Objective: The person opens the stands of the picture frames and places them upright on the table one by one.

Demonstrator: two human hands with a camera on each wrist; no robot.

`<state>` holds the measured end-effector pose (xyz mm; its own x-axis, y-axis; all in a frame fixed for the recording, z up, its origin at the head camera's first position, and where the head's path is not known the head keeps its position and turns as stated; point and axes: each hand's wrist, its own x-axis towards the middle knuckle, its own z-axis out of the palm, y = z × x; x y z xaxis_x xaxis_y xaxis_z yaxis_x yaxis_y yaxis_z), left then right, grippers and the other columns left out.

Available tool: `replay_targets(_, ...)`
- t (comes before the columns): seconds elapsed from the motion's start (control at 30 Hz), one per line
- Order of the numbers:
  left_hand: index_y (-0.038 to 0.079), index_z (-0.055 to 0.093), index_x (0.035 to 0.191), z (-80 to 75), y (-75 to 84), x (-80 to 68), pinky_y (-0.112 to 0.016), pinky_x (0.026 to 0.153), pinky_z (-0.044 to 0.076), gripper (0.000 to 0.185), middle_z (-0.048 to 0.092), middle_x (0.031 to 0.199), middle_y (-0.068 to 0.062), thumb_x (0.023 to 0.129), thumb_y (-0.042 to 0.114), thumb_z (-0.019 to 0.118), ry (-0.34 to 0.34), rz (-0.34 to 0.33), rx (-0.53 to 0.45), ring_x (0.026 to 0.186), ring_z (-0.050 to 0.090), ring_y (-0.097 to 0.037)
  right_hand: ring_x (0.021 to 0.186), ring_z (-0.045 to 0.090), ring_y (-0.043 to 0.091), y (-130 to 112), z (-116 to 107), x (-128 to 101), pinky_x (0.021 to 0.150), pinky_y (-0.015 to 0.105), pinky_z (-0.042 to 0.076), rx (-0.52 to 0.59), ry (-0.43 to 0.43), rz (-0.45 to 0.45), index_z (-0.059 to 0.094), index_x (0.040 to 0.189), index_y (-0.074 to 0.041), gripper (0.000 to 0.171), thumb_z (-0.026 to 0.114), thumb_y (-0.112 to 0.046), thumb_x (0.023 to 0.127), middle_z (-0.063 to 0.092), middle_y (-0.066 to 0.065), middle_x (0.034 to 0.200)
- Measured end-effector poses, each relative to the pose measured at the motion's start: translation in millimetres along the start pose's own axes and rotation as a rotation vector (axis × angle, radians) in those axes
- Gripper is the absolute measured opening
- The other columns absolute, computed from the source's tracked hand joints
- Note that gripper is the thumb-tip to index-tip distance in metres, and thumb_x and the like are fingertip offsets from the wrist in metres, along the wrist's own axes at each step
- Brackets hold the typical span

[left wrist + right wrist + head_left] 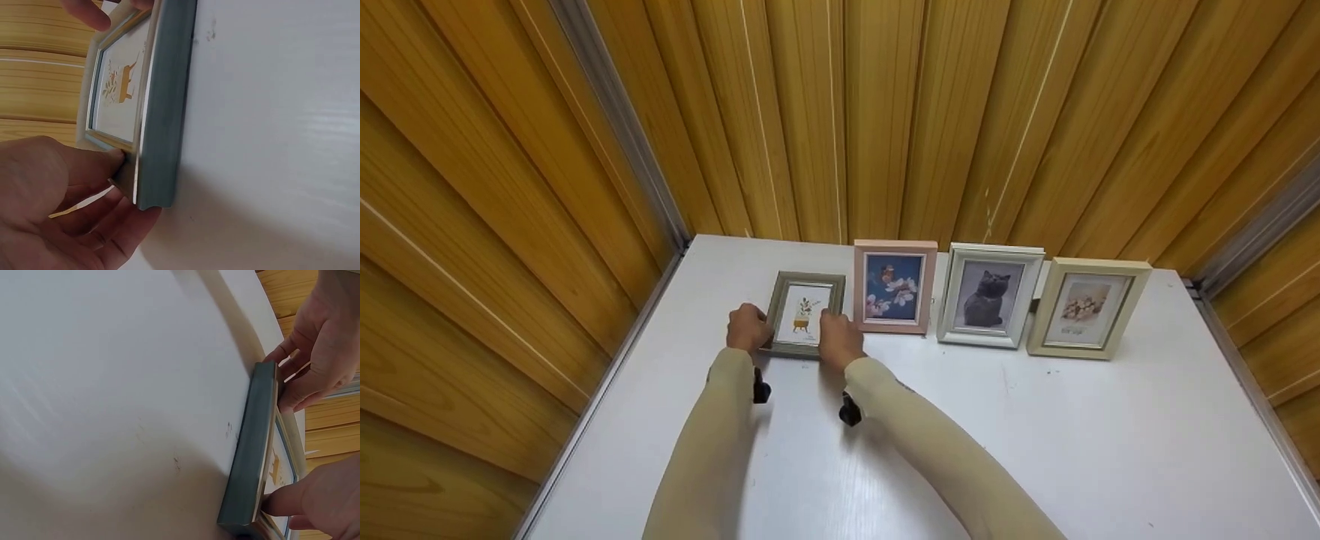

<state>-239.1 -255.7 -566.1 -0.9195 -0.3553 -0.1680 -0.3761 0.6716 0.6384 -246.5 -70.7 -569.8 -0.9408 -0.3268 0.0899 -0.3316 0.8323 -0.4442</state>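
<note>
A grey-green picture frame (808, 278) with a potted-plant print stands on the white table, leaning back a little. My left hand (748, 328) grips its left side, thumb on the front edge and fingers behind, as the left wrist view shows of the hand (62, 197). On the opposite side my right hand (841, 339) holds the frame, its thumb over the front border; the right wrist view shows this hand (323, 500) too. The frame's bottom edge (247, 450) touches the table or nearly so. Right beside my right hand stands a pink picture frame (894, 327) with a flower print.
To the right of the pink frame stand a white picture frame (979, 339) with a grey cat and a cream picture frame (1065, 350). The white table (1035, 450) ends at a wood-panelled wall (877, 135) behind, with a metal-edged side panel (510, 225) at the left.
</note>
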Motion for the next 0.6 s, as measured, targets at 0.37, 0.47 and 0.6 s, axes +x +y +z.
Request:
replay_targets(0.37, -0.006, 0.069, 0.105, -11.0, -0.9, -5.3, -0.038, 0.063, 0.057, 0.026, 0.071, 0.094, -0.019, 0.085, 0.004, 0.082, -0.102, -0.079, -0.045, 0.072, 0.068, -0.026, 0.09, 0.07, 0.041, 0.5, 4.1, 2.6, 0.071, 0.053, 0.058, -0.04, 0.016, -0.035, 0.068, 0.108, 0.002, 0.015, 0.065, -0.002, 0.094, 0.07, 0.024, 0.097)
replay_targets(0.47, -0.004, 0.067, 0.103, -12.4, -2.1, -4.0, -0.038, 0.062, 0.057, 0.025, 0.068, 0.095, -0.019, 0.084, 0.002, 0.082, -0.125, -0.111, -0.05, 0.075, 0.068, -0.028, 0.09, 0.07, 0.042, -0.5, 6.5, 2.8, 0.072, 0.053, 0.058, -0.027, 0.007, -0.037, 0.067, 0.11, 0.001, 0.016, 0.065, -0.001, 0.094, 0.069, 0.024, 0.098)
replay_targets(0.6, -0.003, 0.066, 0.104, -13.0, -4.5, -4.0, -0.038, 0.059, 0.057, 0.024, 0.068, 0.095, -0.019, 0.085, 0.002, 0.081, -0.157, -0.148, -0.076, 0.076, 0.069, -0.03, 0.089, 0.07, 0.042, -2.6, 7.9, 2.5, 0.073, 0.053, 0.058, -0.018, -0.015, -0.041, 0.066, 0.112, 0.0, 0.019, 0.064, 0.001, 0.093, 0.07, 0.024, 0.099)
